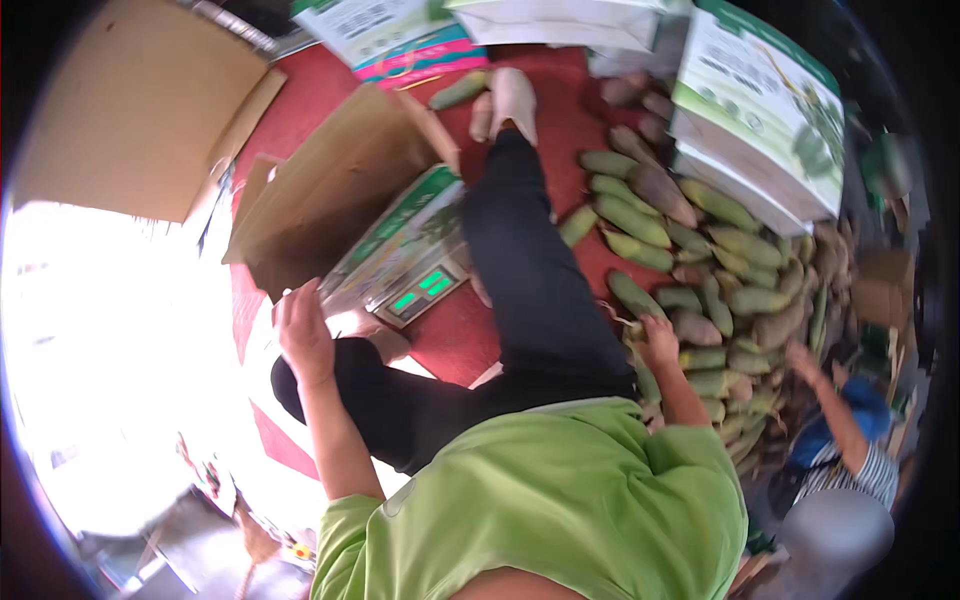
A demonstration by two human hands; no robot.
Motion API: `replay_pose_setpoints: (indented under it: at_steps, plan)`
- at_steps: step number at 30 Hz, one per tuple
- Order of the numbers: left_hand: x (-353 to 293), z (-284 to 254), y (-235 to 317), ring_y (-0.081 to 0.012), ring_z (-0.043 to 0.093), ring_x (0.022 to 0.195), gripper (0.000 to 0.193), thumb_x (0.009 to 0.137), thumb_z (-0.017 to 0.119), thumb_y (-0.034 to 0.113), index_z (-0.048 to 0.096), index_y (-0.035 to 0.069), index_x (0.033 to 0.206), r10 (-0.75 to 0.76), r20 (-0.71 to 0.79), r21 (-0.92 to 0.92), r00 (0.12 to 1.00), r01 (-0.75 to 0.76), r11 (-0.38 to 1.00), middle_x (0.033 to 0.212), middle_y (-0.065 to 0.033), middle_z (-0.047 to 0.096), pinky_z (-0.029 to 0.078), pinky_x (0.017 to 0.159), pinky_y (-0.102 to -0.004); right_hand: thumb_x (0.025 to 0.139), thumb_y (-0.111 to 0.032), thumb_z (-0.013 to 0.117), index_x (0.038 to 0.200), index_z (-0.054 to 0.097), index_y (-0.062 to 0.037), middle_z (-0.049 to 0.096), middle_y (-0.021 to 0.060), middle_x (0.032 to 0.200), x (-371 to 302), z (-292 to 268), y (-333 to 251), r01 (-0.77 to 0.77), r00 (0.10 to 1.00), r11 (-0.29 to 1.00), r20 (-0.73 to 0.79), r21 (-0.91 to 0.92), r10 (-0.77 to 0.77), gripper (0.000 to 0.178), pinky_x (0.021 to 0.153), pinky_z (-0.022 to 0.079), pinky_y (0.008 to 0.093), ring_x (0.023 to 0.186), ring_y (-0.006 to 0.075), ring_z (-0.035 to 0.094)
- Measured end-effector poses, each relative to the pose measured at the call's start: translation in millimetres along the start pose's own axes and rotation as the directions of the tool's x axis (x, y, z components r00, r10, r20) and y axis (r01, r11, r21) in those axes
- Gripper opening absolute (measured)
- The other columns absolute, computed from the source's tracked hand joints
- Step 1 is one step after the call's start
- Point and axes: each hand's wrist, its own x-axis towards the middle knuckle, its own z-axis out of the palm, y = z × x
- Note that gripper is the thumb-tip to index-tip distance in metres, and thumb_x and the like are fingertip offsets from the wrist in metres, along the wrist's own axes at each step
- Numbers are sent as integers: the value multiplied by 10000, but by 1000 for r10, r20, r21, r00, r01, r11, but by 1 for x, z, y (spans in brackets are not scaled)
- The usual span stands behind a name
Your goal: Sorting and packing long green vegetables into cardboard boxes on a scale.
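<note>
While my left hand [303, 325] is by the carton [400, 235], my right hand [657, 342] is at the veg [735, 245]

Where the near corner of the white and green carton comes to, my left fingers are a bit bent and not in a fist. I can't tell if they hold it or just touch it. The carton is between my legs, just beside an open brown box [340, 170]. Next to its low edge is a scale [420, 297] with green lights. I can't tell if the carton sits on it.

My right hand is down at the near left edge of the veg, with its fingers curled. I can't tell if it has hold of one. The veg are long, green and brown, in a big heap to my right. One green veg [459, 90] lies by my far shoe [514, 97], on the red mat [575, 75].

Across the heap, another person's hand [803, 362] reaches to the veg. More cartons [757, 115] stand at the far side of the heap. A big brown board [130, 100] is at the far left.
</note>
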Motion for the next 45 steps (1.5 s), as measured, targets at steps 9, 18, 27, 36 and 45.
replay_pose_setpoints:
  at_steps: [9,18,27,36,45]
  plan:
    - [-3,-17,2,-214,644,784,190,760,650,75,676,71,948,88,49,54,995,-91,994,877,-49,662,502,699,-349,797,20,693,1323,471,-3,555,128,1218,80,-142,-78,332,842,763,-539,554,26,571,975,424,355,1112,242,539]
    - [6,-21,5,-209,650,787,199,766,666,82,680,74,964,102,24,12,994,-103,995,881,-41,664,511,700,-337,804,45,663,1321,432,38,537,125,1265,91,-295,-307,689,723,221,-631,690,-282,566,1024,414,351,1168,211,527]
    - [6,-21,3,-205,651,784,185,755,666,96,690,85,938,63,24,-7,998,-63,998,856,-36,653,515,701,-332,697,-216,798,1060,544,21,646,144,946,139,-187,-483,526,797,424,-254,737,-548,503,786,518,356,891,236,646]
    - [5,-13,0,-216,638,773,224,746,635,53,693,89,960,61,34,-11,998,-61,998,870,-45,652,493,695,-348,840,-234,686,1114,621,36,673,84,957,149,-219,-456,598,773,673,-90,436,-628,390,796,507,273,887,141,640]
    - [5,-9,1,-283,612,883,286,838,606,29,678,85,1109,-22,37,-10,999,23,1000,966,-98,665,462,838,-385,868,-96,645,1061,663,-2,682,40,891,137,-221,-268,410,912,456,-356,790,-203,215,718,492,243,799,82,609]
